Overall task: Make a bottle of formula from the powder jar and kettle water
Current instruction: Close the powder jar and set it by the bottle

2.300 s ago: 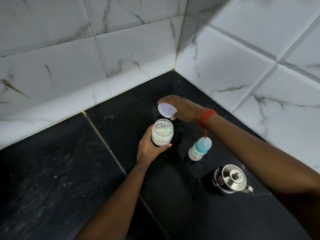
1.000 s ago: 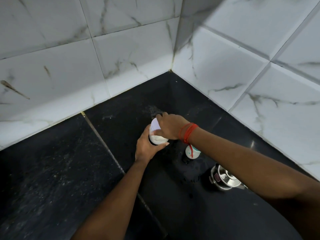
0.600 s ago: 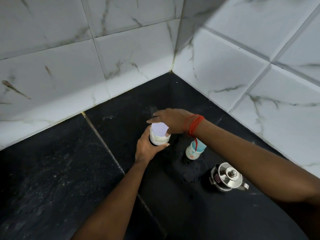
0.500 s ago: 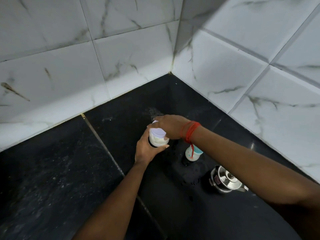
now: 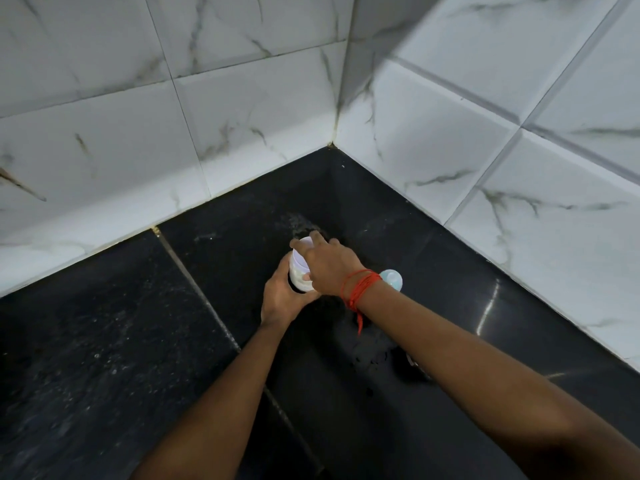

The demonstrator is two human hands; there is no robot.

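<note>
Left hand [image 5: 282,299] wrapped around jar [image 5: 298,276], steadying it upright on black counter [image 5: 104,341]. Right hand [image 5: 329,266] clamped over pale lid [image 5: 302,244] from above, fingers spread on its rim. Judged step: seating the lid. Best done square to the mouth, turned evenly, jar pinned so no powder spills. Bottle [image 5: 391,279] with blue cap just beside jar, partly hidden behind right wrist. Kettle [image 5: 414,363] almost wholly hidden under forearm; risk of knocking either on withdrawal.
</note>
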